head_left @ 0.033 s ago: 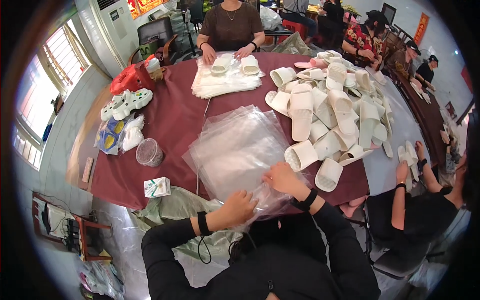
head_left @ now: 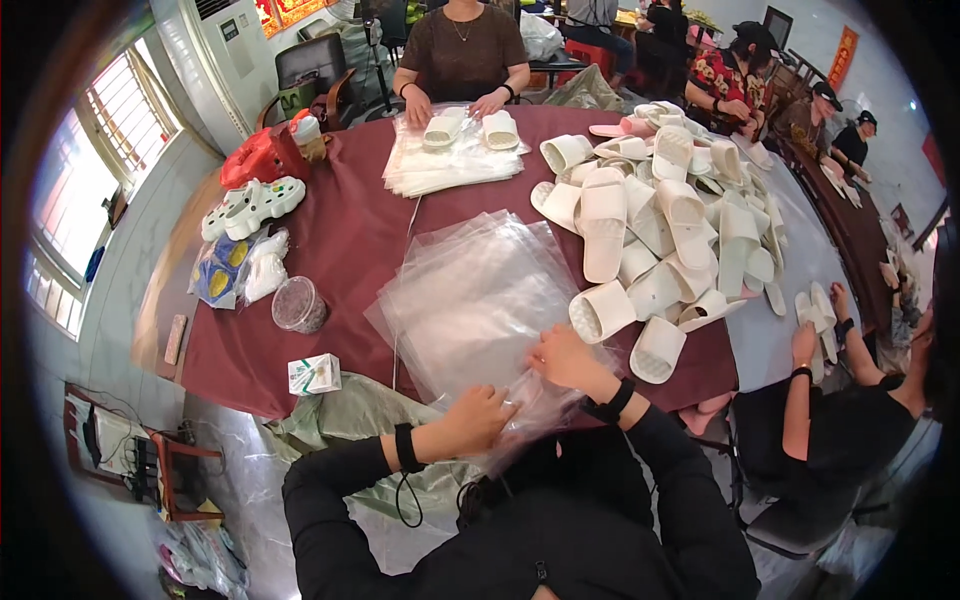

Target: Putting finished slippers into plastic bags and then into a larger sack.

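Note:
A fanned stack of clear plastic bags [head_left: 465, 300] lies on the dark red tablecloth in front of me. At its near right corner, my left hand [head_left: 478, 415] has its fingers closed on the near edge of a bag. My right hand [head_left: 562, 357], a little farther off and to the right, is closed on the same bag film, fingers curled down. Wrinkled film stretches between the two hands and hangs over the table's edge. How many layers are pinched cannot be made out. To the right of the stack rises a big heap of white slippers [head_left: 655, 215].
On the left are a clear tub [head_left: 299, 305], a small white box [head_left: 314, 375], white clogs [head_left: 254, 207] and a red bag [head_left: 262, 155]. Across the table a person handles slippers over another bag stack [head_left: 450, 175]. Another person [head_left: 830, 400] sits close on my right, holding slippers.
My left hand has shifted very slightly toward me, with the bag edge in it. Everything else looks the same.

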The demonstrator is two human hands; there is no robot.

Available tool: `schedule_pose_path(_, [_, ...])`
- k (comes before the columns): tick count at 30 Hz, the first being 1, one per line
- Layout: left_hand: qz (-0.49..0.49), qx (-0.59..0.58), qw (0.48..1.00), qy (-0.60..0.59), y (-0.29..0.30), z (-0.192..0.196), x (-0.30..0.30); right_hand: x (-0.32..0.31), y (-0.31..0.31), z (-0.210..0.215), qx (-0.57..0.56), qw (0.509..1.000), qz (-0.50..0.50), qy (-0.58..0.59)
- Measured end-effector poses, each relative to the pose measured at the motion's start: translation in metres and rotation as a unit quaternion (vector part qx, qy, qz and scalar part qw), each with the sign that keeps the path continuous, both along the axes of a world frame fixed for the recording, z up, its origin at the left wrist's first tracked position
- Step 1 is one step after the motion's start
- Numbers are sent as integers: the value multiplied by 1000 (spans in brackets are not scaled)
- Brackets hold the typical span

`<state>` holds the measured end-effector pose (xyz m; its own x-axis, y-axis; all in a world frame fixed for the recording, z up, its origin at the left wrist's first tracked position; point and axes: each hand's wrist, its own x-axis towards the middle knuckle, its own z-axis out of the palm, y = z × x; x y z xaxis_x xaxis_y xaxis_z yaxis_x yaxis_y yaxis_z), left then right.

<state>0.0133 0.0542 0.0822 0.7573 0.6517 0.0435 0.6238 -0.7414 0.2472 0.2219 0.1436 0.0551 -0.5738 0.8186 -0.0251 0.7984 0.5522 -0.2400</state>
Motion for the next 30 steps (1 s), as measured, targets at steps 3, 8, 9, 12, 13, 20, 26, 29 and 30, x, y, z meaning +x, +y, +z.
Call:
schedule_pose_path(3, [41, -172, 981, -80, 7, -15, -6, 2, -10, -10, -30, 999, 31, 1])
schedule_pose_path(8, [184, 3, 982, -43, 36, -32, -27, 7, -32, -23, 36, 998, 54, 11])
schedule_pose_path(9, [229, -51, 972, 0, 35, -29, -26, 8, -35, -27, 37, 998, 44, 33])
schedule_pose_path(12, [212, -108, 970, -45, 40, -50, -28, 8, -40, -28, 52, 996, 42, 58])
schedule_pose_path(13, [227, -104, 967, -44, 43, -57, -30, 8, -42, -27, 63, 995, 42, 59])
schedule_pose_path(20, [208, -11, 962, -178, 104, -18, -29, 0, -42, 0, 82, 990, 62, 99])
schedule_pose_path(26, [176, 247, 953, -3, 172, -28, -70, -52, -40, -11, 59, 994, 79, 47])
schedule_pose_path(29, [254, 239, 936, 40, 192, -42, -80, -64, -34, -23, 76, 994, 65, 39])
schedule_pose_path(30, [245, 238, 939, 36, 192, -44, -84, -70, -31, -24, 81, 995, 56, 13])
